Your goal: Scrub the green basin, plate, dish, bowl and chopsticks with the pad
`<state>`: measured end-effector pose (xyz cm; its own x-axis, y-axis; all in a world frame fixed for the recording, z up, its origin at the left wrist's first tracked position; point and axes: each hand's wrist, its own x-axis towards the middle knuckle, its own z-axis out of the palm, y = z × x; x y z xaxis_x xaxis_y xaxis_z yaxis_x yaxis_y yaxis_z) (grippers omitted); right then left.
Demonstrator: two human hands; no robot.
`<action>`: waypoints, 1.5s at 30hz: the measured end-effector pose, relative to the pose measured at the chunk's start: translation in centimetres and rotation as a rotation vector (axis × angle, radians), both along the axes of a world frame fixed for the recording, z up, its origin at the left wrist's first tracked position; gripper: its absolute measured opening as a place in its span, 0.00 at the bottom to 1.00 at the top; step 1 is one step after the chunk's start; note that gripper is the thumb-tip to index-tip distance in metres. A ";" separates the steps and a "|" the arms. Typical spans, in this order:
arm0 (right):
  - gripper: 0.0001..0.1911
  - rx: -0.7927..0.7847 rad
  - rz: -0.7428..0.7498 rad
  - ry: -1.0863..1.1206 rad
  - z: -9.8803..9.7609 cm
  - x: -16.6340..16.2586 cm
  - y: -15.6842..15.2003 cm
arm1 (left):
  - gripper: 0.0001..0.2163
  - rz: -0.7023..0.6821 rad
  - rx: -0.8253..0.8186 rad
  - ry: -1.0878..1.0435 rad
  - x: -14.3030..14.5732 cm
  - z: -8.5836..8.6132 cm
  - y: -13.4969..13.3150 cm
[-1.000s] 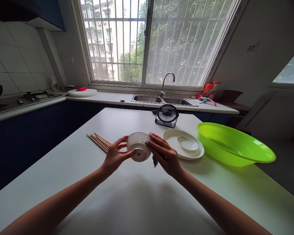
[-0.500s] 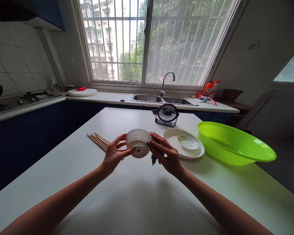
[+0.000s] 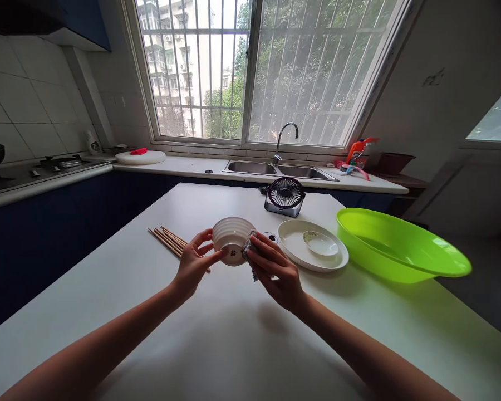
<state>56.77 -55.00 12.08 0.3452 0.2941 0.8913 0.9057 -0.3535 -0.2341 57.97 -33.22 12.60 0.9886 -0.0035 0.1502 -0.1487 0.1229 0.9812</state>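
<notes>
A white ribbed bowl is tilted above the table, its base with a dark mark turned toward me. My left hand grips it from the left, thumb on the base and fingers at the rim side. In my right hand is a grey cloth, pressed against the right side of the bowl near the base. Behind the left hand lie several wooden chopsticks. Just right of the right hand is a white plate with a small patterned dish on it.
A bright green basin stands at the table's right. A small black fan sits at the far edge of the white table. Beyond are a double sink with a tap, and a stove on the left.
The bowl has shifted slightly left and turned in my left hand. My right hand has moved the cloth leftward, onto the bowl's lower right side by its base.
</notes>
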 end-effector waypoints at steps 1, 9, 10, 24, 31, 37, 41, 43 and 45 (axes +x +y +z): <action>0.27 -0.014 0.005 -0.016 0.0 -0.1 0.1 | 0.31 -0.004 -0.003 0.011 0.0 0.0 0.0; 0.26 0.106 0.008 0.062 0.0 0.7 -0.3 | 0.29 -0.032 -0.018 0.006 0.1 -0.3 0.1; 0.25 0.139 -0.001 0.100 -0.2 0.9 -0.4 | 0.30 -0.031 -0.019 0.006 0.2 -0.3 0.1; 0.28 0.165 -0.023 0.118 0.1 0.2 0.2 | 0.29 -0.062 -0.116 0.031 -0.3 -0.4 -0.6; 0.32 -0.020 0.002 0.004 0.0 -0.6 0.6 | 0.29 -0.054 -0.132 0.084 -0.4 -0.7 -0.9; 0.28 0.125 -0.026 0.124 -0.7 0.8 0.0 | 0.29 -0.069 -0.131 0.101 -0.6 -1.0 -1.1; 0.23 0.239 -0.054 0.257 -1.4 1.5 -0.3 | 0.29 -0.069 -0.135 0.099 -0.6 -1.4 -1.1; 0.23 0.265 -0.056 0.285 -1.5 1.6 -0.4 | 0.28 -0.082 -0.116 0.100 -0.7 -1.7 -1.1; 0.23 0.267 -0.058 0.285 -1.6 1.5 -0.3 | 0.28 -0.099 -0.095 0.107 -0.8 -1.9 -1.2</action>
